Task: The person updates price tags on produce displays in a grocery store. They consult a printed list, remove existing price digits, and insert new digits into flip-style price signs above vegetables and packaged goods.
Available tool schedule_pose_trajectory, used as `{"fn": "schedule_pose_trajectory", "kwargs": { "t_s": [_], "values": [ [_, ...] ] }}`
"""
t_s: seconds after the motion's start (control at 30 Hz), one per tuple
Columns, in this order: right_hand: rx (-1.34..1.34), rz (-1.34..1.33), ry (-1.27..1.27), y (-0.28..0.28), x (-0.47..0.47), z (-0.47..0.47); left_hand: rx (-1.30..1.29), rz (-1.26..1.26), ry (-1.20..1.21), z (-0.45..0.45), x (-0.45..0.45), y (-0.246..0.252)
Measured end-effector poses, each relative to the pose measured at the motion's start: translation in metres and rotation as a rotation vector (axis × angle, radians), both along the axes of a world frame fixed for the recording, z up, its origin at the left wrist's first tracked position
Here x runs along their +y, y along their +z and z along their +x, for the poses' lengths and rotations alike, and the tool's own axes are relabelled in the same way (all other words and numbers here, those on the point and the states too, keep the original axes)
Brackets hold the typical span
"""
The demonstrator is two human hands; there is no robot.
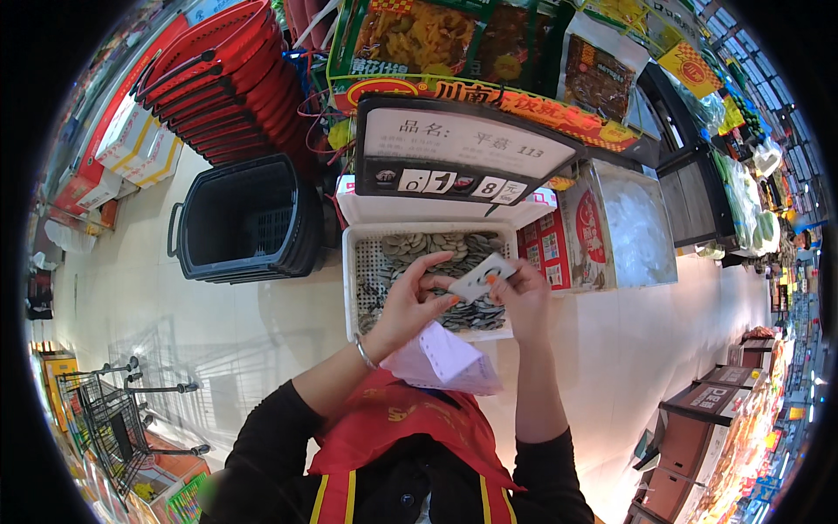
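Observation:
Both hands hold a small stack of white number cards [481, 278] above a white plastic crate [349, 281] of grey oyster mushrooms [468, 314]. My left hand [409, 301] pinches the cards' left end, a bangle on its wrist. My right hand [527, 295] grips their right end between thumb and fingers. Folded printed paper sheets [448, 357] lie below my left hand, against a red apron [406, 419]; what holds them is hidden. Beyond the crate stands a black-framed price sign [468, 147] with number cards in its lower strip.
Stacked red shopping baskets [229, 85] and a dark blue-grey basket [239, 223] stand at the left. A foam box with clear plastic bags [632, 223] is right of the crate. Packaged food [416, 39] hangs behind the sign. A shopping cart [114, 419] stands at lower left.

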State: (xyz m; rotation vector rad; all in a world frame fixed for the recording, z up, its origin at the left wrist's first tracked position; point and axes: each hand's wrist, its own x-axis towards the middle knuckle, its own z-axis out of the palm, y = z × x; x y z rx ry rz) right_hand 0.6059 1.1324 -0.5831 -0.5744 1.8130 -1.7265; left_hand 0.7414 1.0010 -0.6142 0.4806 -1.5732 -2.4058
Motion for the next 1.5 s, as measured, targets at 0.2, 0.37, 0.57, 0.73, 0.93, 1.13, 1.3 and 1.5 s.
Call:
{"fn": "schedule_pose_trajectory", "kwargs": {
  "t_s": [0.2,0.37,0.57,0.73,0.93,1.13,1.3,1.5],
  "values": [
    [0.191,0.003,-0.014,-0.020,-0.059,-0.073,-0.124,-0.070,0.047,-0.076,-0.057,-0.069],
    [0.374,-0.032,0.104,-0.038,-0.090,-0.095,-0.105,-0.042,0.245,-0.119,-0.080,-0.090],
    [0.743,-0.022,0.071,-0.049,-0.100,-0.095,0.037,0.303,0.344,-0.125,-0.075,-0.095],
    [0.894,-0.060,-0.028,-0.052,-0.103,-0.091,-0.006,0.292,0.315,-0.125,-0.074,-0.095],
    [0.973,-0.122,-0.140,-0.060,-0.104,-0.089,0.014,0.344,0.317,-0.125,-0.072,-0.091],
    [0.970,-0.068,-0.083,-0.064,-0.101,-0.086,-0.027,0.297,0.335,-0.125,-0.071,-0.087],
    [0.836,0.026,0.059,-0.063,-0.099,-0.088,-0.021,0.228,0.354,-0.126,-0.075,-0.091],
    [0.973,0.055,-0.001,-0.067,-0.098,-0.086,-0.077,0.235,0.421,-0.129,-0.069,-0.091]
  ]
}}
